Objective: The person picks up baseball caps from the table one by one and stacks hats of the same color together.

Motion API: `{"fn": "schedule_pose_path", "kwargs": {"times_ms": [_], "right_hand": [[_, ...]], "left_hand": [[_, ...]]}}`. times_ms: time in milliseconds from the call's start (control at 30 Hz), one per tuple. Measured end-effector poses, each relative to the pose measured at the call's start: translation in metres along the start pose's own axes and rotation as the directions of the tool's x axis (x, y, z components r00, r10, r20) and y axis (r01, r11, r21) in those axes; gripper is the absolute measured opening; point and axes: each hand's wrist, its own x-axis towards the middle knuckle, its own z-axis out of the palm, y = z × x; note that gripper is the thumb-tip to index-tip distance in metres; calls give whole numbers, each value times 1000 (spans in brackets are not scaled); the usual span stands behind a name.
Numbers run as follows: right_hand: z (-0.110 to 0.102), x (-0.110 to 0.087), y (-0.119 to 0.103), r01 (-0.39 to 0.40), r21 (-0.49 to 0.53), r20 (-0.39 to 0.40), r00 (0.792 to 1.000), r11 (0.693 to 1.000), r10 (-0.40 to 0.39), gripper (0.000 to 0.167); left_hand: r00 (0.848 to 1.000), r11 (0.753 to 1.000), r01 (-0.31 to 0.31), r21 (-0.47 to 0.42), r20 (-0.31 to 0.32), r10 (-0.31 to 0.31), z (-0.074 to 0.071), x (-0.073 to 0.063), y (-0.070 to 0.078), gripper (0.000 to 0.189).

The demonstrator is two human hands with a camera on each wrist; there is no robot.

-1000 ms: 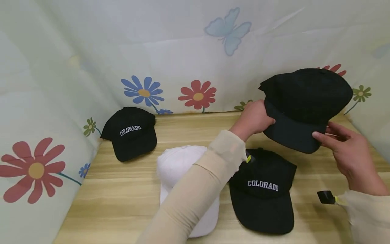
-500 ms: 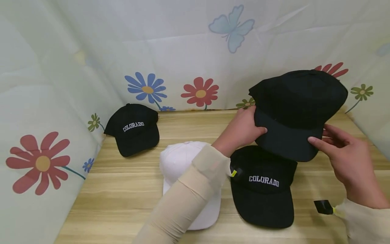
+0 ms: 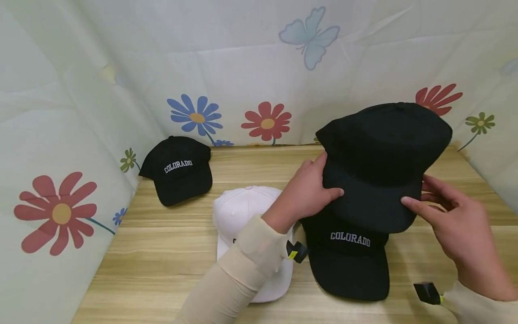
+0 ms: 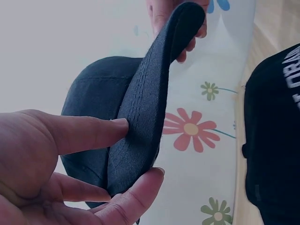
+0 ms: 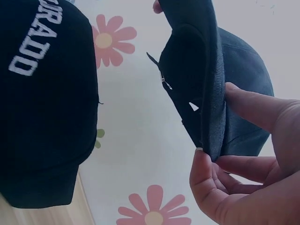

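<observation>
A plain black baseball cap is held in the air between both hands, its brim toward me. My left hand pinches the brim's left side, thumb on top and fingers beneath, as the left wrist view also shows. On the brim's right side my right hand pinches in the same way. Directly below, a black COLORADO cap lies on the table, its crown partly hidden by the held cap. In the head view I cannot tell whether the two caps touch.
A white cap lies left of the black one, partly covered by my left sleeve. Farther back at the left sits another black COLORADO cap. Behind the wooden table hangs a flowered curtain.
Both hands have brought the held cap down and to the left, so it now covers part of the crown of the COLORADO cap below. The grip on the brim stays the same.
</observation>
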Motion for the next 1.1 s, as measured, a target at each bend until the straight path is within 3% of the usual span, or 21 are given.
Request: {"fn": "schedule_pose_path", "kwargs": {"times_ms": [333,533,767,900,1100], "right_hand": [[3,-15,9,69,-8,64,996,998,-68,78],[5,-22,17,40,-59,128,991,997,-32,82],[10,-29,24,21,-117,205,979,993,4,84],[12,-33,28,-1,-129,252,967,992,34,86],[16,-38,38,24,-115,280,960,993,9,84]], "left_hand": [[1000,998,23,-51,0,-23,14,-30,-14,87],[1000,999,25,-44,-17,-26,28,-44,-25,84],[998,999,8,50,-56,-5,46,-58,-37,77],[998,998,21,51,-56,-18,55,-64,-41,76],[998,999,26,31,-51,-24,67,-71,-49,76]]}}
